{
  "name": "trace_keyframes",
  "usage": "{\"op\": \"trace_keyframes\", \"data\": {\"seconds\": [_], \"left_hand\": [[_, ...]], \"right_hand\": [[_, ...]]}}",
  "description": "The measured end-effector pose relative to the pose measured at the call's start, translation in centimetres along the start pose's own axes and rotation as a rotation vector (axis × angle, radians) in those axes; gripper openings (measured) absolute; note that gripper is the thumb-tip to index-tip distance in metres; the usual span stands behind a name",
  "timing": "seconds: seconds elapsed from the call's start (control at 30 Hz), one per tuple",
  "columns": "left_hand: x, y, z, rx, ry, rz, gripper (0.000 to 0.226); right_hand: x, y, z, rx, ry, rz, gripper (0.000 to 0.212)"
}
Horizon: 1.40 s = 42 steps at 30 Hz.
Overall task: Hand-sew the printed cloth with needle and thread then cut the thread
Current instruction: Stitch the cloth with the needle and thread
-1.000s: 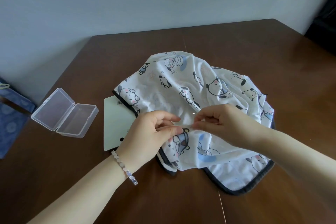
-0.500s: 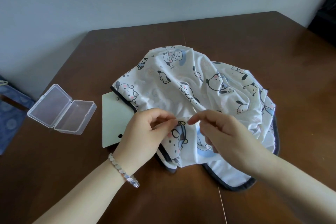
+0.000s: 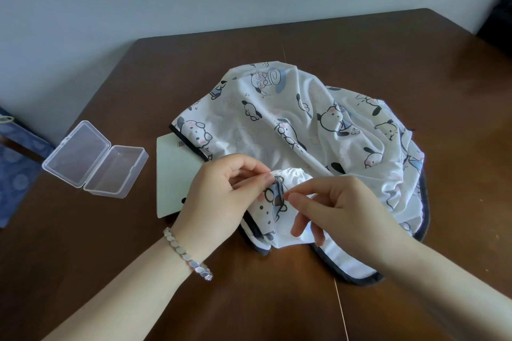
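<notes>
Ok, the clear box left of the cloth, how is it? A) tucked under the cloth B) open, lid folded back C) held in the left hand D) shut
B: the box lies on the table with its lid folded back, apart from the cloth.

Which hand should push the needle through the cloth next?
Probably the right hand: its thumb and forefinger pinch the needle right beside the raised fold. The left hand is busy gripping that fold of the printed cloth, which keeps it steady for the stitch.
</notes>
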State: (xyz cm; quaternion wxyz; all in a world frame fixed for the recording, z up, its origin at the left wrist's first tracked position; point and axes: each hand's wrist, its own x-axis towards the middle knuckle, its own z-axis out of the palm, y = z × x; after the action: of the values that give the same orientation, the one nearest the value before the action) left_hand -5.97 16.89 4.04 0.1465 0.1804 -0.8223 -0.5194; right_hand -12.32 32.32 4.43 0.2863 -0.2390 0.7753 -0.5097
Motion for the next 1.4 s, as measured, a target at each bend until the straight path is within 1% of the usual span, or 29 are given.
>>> {"op": "trace_keyframes", "data": {"seconds": [0.23,0.4,0.53,0.63,0.8,0.97,1.03,1.17,1.23,1.3,1.4], "left_hand": [[-0.3,0.0,0.2,0.032,-0.016,0.024,0.01],[-0.7,0.0,0.6,0.066,0.025,0.061,0.014],[-1.1,0.2,0.9,0.091,0.027,0.105,0.018],[-1.1,0.3,0.7,0.13,0.009,0.152,0.021],[-1.2,0.7,0.7,0.183,-0.055,0.236,0.019],[-1.0,0.4,1.3,0.128,0.021,0.222,0.013],[-0.9,0.0,1.6,0.199,0.058,0.293,0.006],[-0.5,-0.8,1.9,0.334,0.126,0.393,0.011],[-0.5,-1.0,2.1,0.362,0.104,0.428,0.016],[-0.4,-1.2,2.2,0.351,0.042,0.446,0.017],[-0.4,-1.3,2.2,0.33,-0.052,0.431,0.017]], "right_hand": [[0.1,0.2,0.2,0.002,0.004,0.0,0.016],[0.0,0.4,0.7,0.038,0.067,-0.018,0.018],[0.0,0.5,1.0,0.05,0.083,-0.031,0.018],[0.1,0.6,1.3,0.055,0.106,-0.038,0.019],[0.1,0.4,1.3,0.103,0.128,-0.045,0.021],[0.7,0.2,0.8,0.279,0.116,-0.008,0.019],[0.9,0.3,0.6,0.282,0.108,0.023,0.016],[0.7,0.7,0.4,0.296,0.101,0.062,0.018],[0.7,0.8,0.5,0.326,0.118,0.044,0.016],[0.8,0.9,0.4,0.386,0.157,0.024,0.016],[1.1,1.0,0.3,0.435,0.141,0.005,0.023]]}}
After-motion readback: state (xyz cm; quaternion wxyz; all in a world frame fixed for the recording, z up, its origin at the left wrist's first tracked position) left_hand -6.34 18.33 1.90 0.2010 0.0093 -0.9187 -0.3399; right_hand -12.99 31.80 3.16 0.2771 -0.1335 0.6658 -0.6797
